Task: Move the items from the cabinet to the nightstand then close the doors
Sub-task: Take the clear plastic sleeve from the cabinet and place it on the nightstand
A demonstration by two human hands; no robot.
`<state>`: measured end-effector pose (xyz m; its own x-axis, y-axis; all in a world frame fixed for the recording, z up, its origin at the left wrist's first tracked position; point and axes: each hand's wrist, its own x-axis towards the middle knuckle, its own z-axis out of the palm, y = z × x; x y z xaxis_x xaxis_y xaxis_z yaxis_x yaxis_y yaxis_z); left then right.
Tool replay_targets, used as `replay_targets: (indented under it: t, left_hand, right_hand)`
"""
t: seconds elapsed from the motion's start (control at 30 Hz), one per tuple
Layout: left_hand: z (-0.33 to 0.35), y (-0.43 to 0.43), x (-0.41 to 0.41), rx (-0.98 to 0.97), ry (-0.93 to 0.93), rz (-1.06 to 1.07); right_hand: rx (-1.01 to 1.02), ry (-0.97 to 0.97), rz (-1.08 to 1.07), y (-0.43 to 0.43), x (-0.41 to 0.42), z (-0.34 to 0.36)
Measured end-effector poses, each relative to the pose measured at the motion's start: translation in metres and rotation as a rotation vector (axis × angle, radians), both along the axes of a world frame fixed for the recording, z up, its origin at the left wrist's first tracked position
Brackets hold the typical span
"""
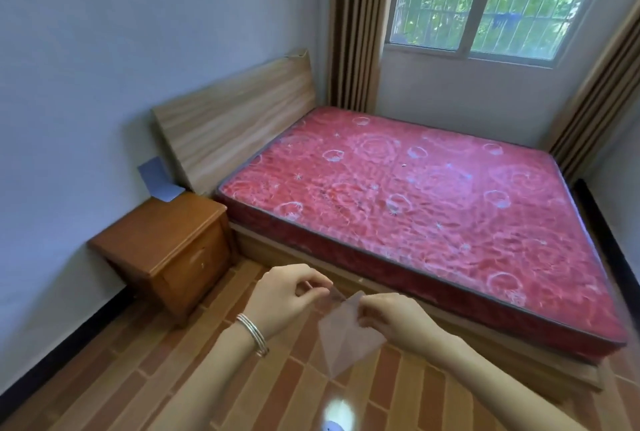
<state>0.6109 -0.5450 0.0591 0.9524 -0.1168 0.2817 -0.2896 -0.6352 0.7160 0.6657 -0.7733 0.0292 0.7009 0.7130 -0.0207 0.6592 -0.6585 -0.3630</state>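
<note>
Head view, the only one. The person stands on the brick-pattern floor (131, 378) at the near side of the bed (415, 215), both hands out in front.

- **Left hand** (284, 295), bangles (254, 333) on the wrist: its fingers (313, 286) are curled in and pinch the top edge of a thin translucent bag (346, 337), which may be a plain sheet.
- **Right hand** (394, 319): its fingers (367, 309) are closed on the same edge, just beside the left.
- **Bag:** it hangs limp in mid-air below both hands. Contents, cannot tell.
- **Nightstand** (156, 229): left, against the wall, well apart from the hands. A blue sheet (159, 179) leans on the wall at its far edge.
- **Cabinet:** not in view.

Handling, as a judgement: the bag looks very light, soft and slick, with no stiffness, so it may flutter or slip from a loose pinch. A firm hold at the top edge or a corner suits it. It should be laid flat on the nightstand top, not dropped.
</note>
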Motion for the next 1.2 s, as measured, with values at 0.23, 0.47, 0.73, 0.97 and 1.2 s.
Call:
replay_targets:
  t: [0.23, 0.47, 0.73, 0.97, 1.2]
  left_hand:
    - [0.002, 0.059, 0.056, 0.458, -0.231, 0.039]
    - [0.005, 0.083, 0.139, 0.532, -0.352, -0.041]
    - [-0.017, 0.131, 0.172, 0.482, -0.268, 0.155]
    - [-0.031, 0.197, 0.187, 0.365, -0.01, 0.484]
    - [-0.025, 0.306, 0.194, 0.28, 0.174, 0.667]
  right_hand:
    - [0.011, 0.295, 0.118, 0.043, 0.118, 0.002]
    - [0.011, 0.351, 0.264, 0.102, 0.211, 0.012]
    - [-0.001, 0.175, 0.403, 0.156, 0.26, 0.005]
    - [0.037, 0.218, 0.456, 0.226, 0.283, 0.009]
    - [0.066, 0.201, 0.502, 0.351, 0.299, 0.024]
